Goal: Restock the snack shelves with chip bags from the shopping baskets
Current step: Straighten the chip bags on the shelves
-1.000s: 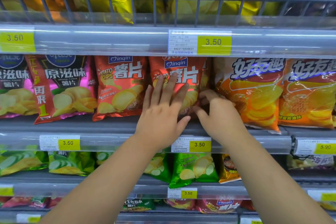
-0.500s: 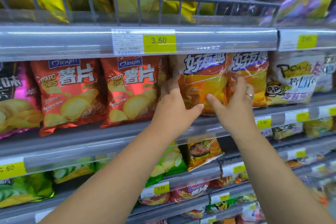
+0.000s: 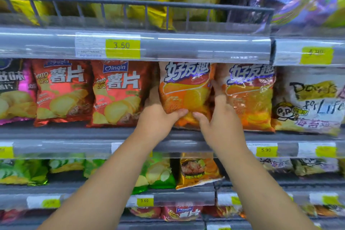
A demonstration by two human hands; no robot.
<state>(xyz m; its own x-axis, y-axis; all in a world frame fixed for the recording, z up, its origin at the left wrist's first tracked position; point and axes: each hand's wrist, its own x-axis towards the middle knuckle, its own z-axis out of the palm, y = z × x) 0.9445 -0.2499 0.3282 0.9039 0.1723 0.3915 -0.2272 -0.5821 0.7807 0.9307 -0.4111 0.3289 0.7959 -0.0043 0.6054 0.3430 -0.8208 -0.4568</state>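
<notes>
Now at the middle tier. Glossy orange foil chip bag [image 3: 184, 89] sits in the row on the grey metal shelf [image 3: 74, 132], slotted between red foil bags [image 3: 119, 95] on its left and a second orange bag [image 3: 250, 97] of the same print on its right.

Left hand [image 3: 156, 117] clasps the bag's lower left edge: thumb laid across the front, fingers tucked behind, out of sight. Right hand [image 3: 218, 115] mirrors it on the lower right edge, thumb on the front, fingers wedged up into the gap against the neighbouring bag.

Two-sided hold, low down: likely to square the soft pouch in its facing and stop it slumping. The wedged fingers seem to be making room.

Bag upright, long axis vertical, top seal just under the clear price rail [image 3: 186, 48] above, printed face out toward the aisle. Whether the bottom seam bears on the deck cannot be told, since the hands cover it.
</notes>
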